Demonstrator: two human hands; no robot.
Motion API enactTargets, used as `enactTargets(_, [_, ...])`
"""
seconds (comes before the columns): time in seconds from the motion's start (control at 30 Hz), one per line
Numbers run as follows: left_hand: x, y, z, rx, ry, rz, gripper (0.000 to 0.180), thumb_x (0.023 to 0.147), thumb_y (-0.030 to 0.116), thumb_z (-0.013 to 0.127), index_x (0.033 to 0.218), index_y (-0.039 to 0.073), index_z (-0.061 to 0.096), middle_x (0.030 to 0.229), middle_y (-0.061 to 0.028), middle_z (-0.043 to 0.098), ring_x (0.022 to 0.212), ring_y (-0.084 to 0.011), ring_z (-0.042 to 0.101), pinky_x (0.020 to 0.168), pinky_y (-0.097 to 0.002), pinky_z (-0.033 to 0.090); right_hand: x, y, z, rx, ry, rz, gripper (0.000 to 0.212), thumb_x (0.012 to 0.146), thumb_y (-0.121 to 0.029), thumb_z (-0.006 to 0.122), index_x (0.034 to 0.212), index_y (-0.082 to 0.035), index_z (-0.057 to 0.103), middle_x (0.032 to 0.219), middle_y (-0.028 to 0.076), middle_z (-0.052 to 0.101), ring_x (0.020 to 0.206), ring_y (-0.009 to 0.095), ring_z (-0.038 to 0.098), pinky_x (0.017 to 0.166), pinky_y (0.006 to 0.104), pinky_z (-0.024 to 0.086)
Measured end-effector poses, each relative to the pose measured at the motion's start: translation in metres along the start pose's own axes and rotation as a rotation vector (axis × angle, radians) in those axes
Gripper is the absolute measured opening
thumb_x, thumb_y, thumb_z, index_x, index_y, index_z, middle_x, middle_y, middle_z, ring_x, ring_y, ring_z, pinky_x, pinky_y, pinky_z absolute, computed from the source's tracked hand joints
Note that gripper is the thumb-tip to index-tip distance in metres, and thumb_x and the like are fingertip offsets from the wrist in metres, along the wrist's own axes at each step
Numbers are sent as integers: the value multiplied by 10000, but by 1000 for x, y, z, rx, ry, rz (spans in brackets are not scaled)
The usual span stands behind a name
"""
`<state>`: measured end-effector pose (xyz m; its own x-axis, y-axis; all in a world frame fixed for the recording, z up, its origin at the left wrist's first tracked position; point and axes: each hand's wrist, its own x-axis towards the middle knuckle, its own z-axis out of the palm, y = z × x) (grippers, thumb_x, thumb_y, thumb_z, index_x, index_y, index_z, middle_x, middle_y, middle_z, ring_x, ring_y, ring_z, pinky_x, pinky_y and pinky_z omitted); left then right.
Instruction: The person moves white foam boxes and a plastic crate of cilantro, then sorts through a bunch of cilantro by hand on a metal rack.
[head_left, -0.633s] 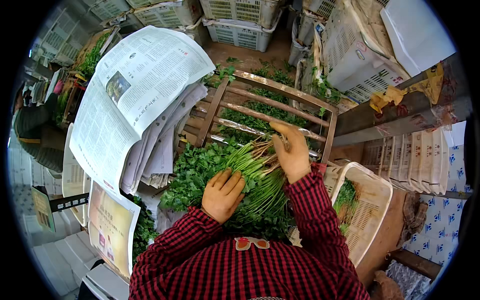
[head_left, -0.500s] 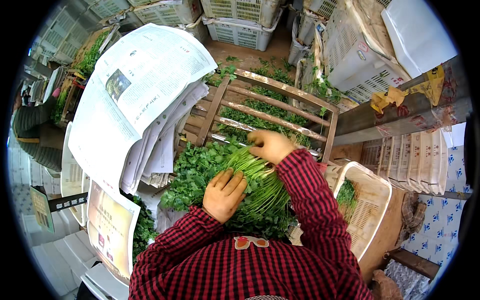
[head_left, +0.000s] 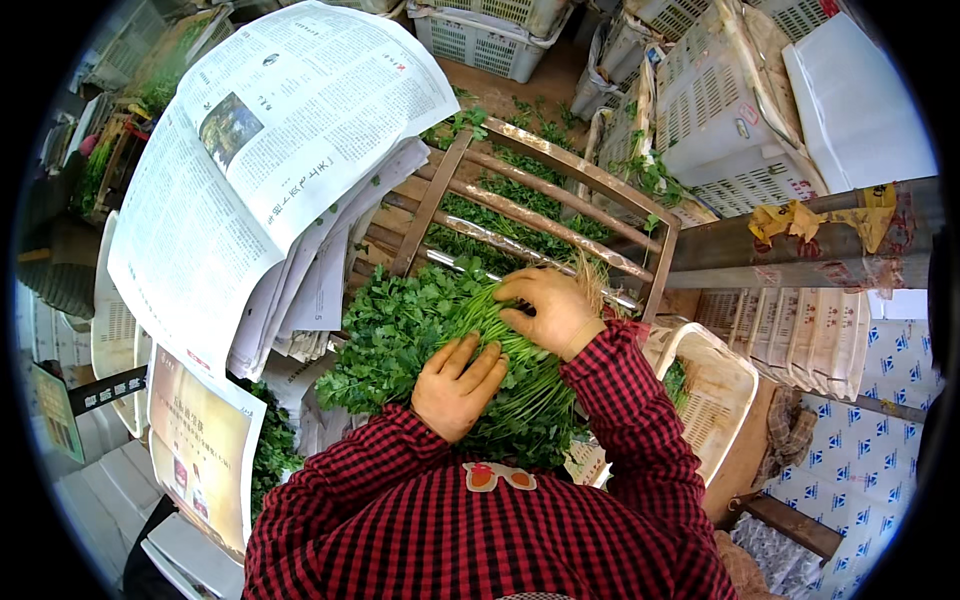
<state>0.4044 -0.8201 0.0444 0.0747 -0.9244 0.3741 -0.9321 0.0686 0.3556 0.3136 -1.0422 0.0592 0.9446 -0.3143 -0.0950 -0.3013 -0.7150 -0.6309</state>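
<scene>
A big leafy bunch of coriander (head_left: pixel 395 325) lies in front of me, its leaves to the left and its thin green stems fanning to the right. Pale stringy roots (head_left: pixel 592 285) stick out past my right wrist. My left hand (head_left: pixel 460 388) rests flat on the leaves and stems with its fingers stretched out. Curled over the upper stems, my right hand (head_left: pixel 548 310) has thumb and fingers bent round some of them. Under the bunch is a rusty metal rack (head_left: pixel 560 216); the bunch hides its near part.
A newspaper stack (head_left: pixel 290 170) stands left of the greens. To the right is a cream plastic basket (head_left: pixel 735 400) holding more greens. White crates (head_left: pixel 725 120) and a taped metal beam (head_left: pixel 790 235) stand at far right. Loose greens (head_left: pixel 500 190) lie beneath the rack.
My right hand has shifted slightly over the stems, and the roots now show beyond its wrist. My left hand stays flat on the bunch. The whole view has tilted a little.
</scene>
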Motion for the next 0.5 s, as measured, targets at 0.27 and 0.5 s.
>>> enactTargets(0.27, [1, -1, -46, 21, 9, -232, 456, 799, 236, 795, 1219, 101, 681, 1353, -85, 609, 1319, -368, 518, 1136, -621, 328, 0, -3, -1, -4, -59, 24, 195, 880, -211, 747, 1062, -141, 746, 1243, 49, 677, 1106, 324, 631, 967, 458, 512])
enactTargets(0.5, [-32, -24, -21, -15, 151, -187, 402, 744, 132, 788, 1129, 95, 680, 1237, -88, 622, 1204, -380, 581, 979, -545, 509, 2, 6, 1, 183, 245, 141, 101, 932, -97, 696, 1017, -53, 662, 1078, 100, 701, 944, 278, 675, 844, 403, 551])
